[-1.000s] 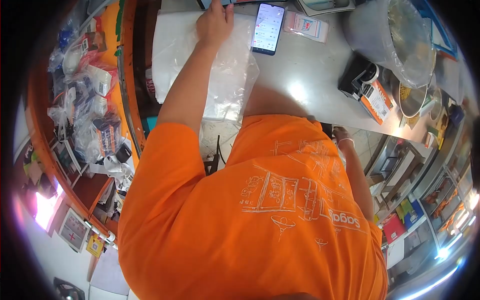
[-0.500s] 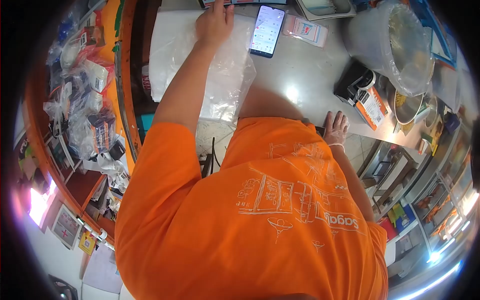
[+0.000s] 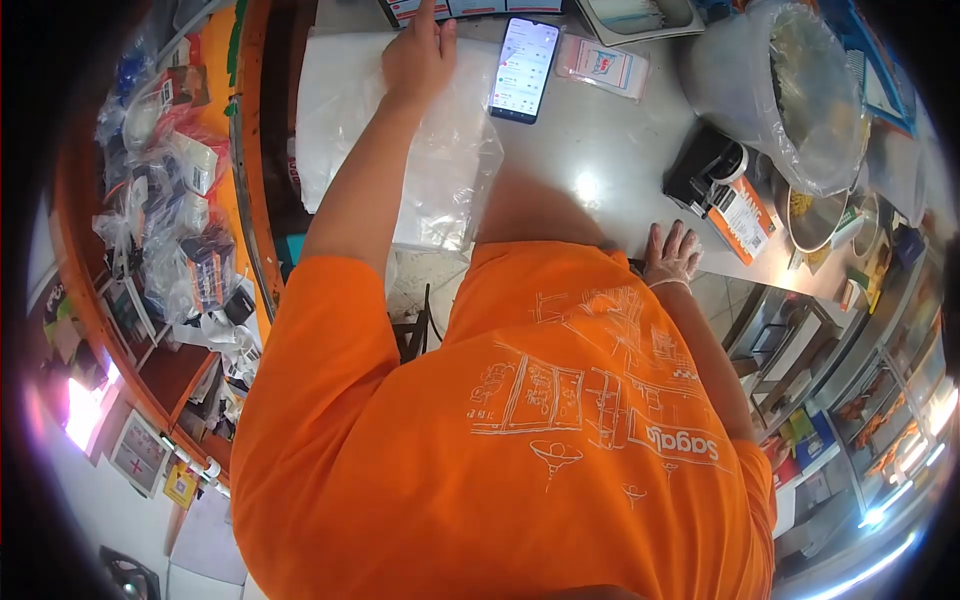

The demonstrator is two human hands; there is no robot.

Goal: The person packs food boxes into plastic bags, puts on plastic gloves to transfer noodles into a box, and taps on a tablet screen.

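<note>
My left hand is over a stack of clear plastic bags, bare, with its index finger stretched towards a dark-framed panel with coloured blocks at the top edge. Whether the fingertip touches the panel cannot be made out. A phone with a lit screen lies just right of the bags. My right hand, in a thin clear glove, rests at the near edge of the metal table with its fingers spread, holding nothing.
Right of the phone lies a small printed packet, with a metal tray behind it. A plastic-lined tub, a black box with an orange label and a metal bowl stand at the right. Bagged goods crowd the left side.
The view has shifted slightly, so the table items sit a little further left and lower. More of the panel shows at the top. Both hands keep nearly the same place.
</note>
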